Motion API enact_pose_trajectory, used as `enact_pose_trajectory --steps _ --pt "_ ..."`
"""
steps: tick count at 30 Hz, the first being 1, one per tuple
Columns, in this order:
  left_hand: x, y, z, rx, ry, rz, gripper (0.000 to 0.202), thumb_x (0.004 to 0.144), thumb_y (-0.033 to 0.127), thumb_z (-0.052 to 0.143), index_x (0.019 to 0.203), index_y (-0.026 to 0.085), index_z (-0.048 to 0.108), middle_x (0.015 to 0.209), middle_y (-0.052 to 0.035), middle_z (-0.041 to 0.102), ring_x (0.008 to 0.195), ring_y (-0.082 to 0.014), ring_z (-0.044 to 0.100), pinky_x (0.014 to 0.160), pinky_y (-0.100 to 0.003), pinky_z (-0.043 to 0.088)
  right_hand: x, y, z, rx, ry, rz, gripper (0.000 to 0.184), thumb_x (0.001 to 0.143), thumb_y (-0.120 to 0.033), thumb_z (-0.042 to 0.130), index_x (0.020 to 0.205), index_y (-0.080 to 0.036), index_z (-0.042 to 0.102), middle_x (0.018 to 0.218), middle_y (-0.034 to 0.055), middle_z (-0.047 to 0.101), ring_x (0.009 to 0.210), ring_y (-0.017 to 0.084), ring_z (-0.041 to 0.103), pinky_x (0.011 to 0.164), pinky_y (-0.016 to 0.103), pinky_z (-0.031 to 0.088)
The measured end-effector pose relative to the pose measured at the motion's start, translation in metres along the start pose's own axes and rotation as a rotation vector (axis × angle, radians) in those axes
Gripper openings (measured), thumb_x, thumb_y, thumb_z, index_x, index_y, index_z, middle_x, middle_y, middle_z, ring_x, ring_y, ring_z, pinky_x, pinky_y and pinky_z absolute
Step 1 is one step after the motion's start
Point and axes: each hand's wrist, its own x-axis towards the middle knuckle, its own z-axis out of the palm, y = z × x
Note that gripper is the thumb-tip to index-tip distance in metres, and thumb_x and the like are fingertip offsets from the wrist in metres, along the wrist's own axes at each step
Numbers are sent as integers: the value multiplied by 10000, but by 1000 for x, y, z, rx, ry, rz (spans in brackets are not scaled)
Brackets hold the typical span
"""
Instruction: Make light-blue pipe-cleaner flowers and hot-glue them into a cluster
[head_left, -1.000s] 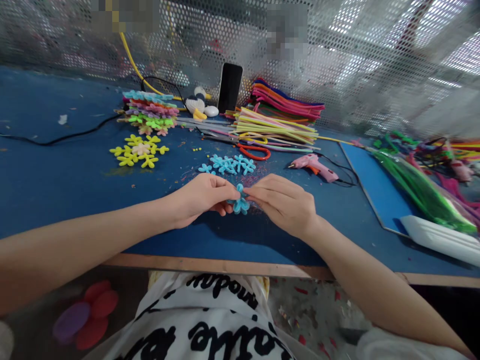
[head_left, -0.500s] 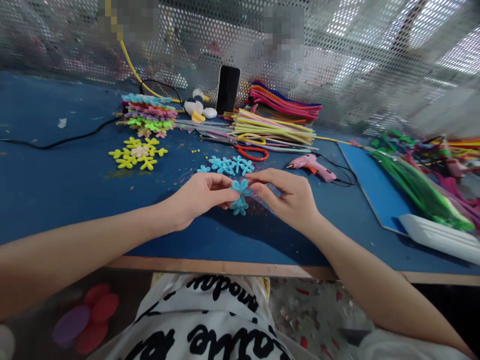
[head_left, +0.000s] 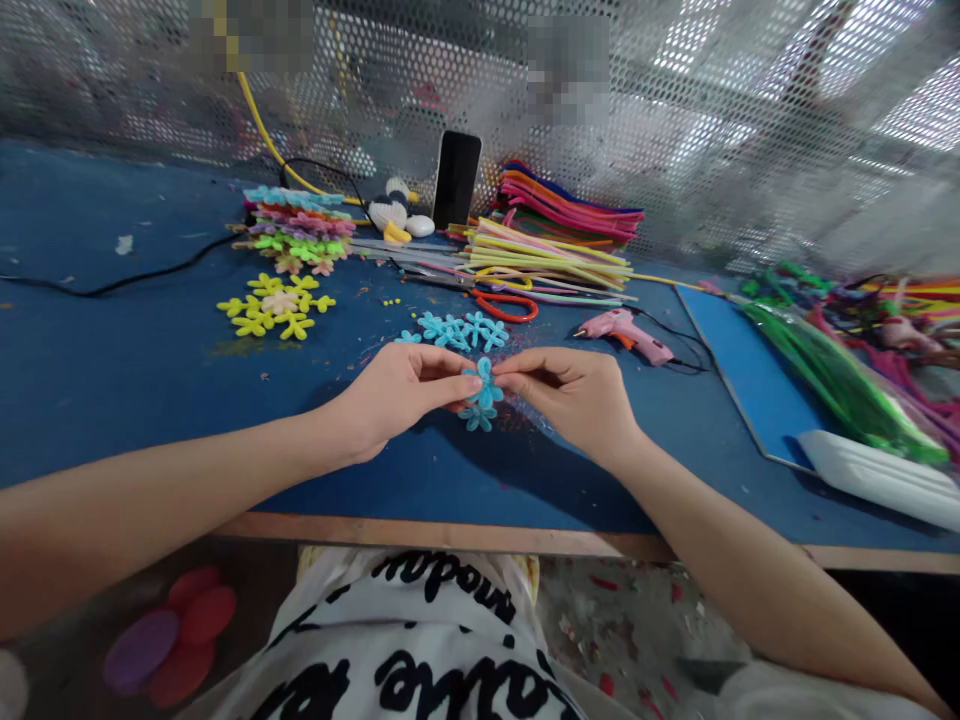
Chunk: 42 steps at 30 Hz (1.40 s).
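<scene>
Between my two hands is a blue pipe-cleaner flower [head_left: 485, 384], held above the blue table top. My left hand [head_left: 409, 393] pinches its left side between thumb and fingers. From the other side, my right hand [head_left: 574, 398] grips a petal at the right edge with thumb and forefinger. Just below it another blue flower [head_left: 478, 417] shows, partly covered by the held one; whether the two are joined I cannot tell. More blue flowers [head_left: 454, 330] lie on the table right behind my hands.
Yellow flowers [head_left: 270, 307] lie at left, before a stack of colourful flowers [head_left: 300, 230]. Behind my hands are red-handled scissors [head_left: 506, 305], pipe cleaners [head_left: 551, 255] and a propped phone [head_left: 457, 180]. A pink glue gun [head_left: 625, 334] and a green bundle [head_left: 840, 375] lie right.
My right hand has closed its fingers on the flower's right petal. The held flower has turned and sits slightly lower, covering more of the one below. My left hand keeps its pinch.
</scene>
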Motion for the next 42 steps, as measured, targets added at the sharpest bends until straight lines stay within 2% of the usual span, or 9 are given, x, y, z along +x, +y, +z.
enact_pose_trajectory --steps 4,7,10,13,18,22,30,36,42 --pt "-1 -4 0 17 45 65 296 656 332 914 846 151 776 736 0 729 692 -114 635 721 -246 541 -1 -3 5 92 24 88 125 824 -294 767 882 -192 807 852 45 795 757 171 722 709 275 573" --pt "1 -8 -1 26 68 118 301 669 336 909 871 160 772 775 0 740 711 -116 648 737 -249 546 -2 -1 8 301 -14 243 286 794 -368 804 1013 -185 784 845 41 775 717 163 688 680 291 552" --pt "2 -9 -3 34 79 140 332 655 318 918 905 165 761 800 4 741 715 -114 654 743 -250 549 -3 4 10 405 -86 338 309 766 -422 830 938 -170 780 730 14 717 653 139 621 648 285 497" --pt "3 -8 -4 54 78 120 403 651 304 921 987 171 743 830 -1 742 759 -126 674 760 -256 550 -4 7 11 436 -113 348 270 768 -423 833 802 -165 761 687 1 674 645 125 580 634 277 445" --pt "2 -2 -3 87 45 46 534 650 261 912 1120 161 678 793 8 720 747 -123 660 712 -243 515 -5 4 14 482 -126 408 262 764 -413 841 761 -170 742 671 -4 669 633 113 568 632 269 416" --pt "1 0 -1 42 -8 -13 559 687 250 875 1181 145 635 790 4 719 749 -125 654 666 -235 487 -5 1 13 535 -131 465 275 774 -403 834 703 -162 722 646 0 666 624 103 569 639 257 423" --pt "2 0 -3 -10 9 53 462 720 267 865 1127 162 673 844 -13 747 783 -127 664 727 -248 494 -1 0 9 758 -166 577 217 764 -311 847 700 -166 699 638 -12 657 609 97 605 655 244 477" --pt "5 -2 -7 -12 -75 135 481 690 266 904 1105 180 676 858 -6 768 812 -133 697 805 -248 531 0 -3 7 848 -199 581 194 773 -286 839 722 -156 704 643 -3 665 613 102 619 665 244 508" --pt "7 -2 -7 -22 -128 170 460 678 255 916 1058 168 671 784 16 751 744 -107 685 786 -225 539 -1 -7 5 909 -310 591 226 751 -312 864 776 -136 722 714 13 692 640 106 640 673 245 535"
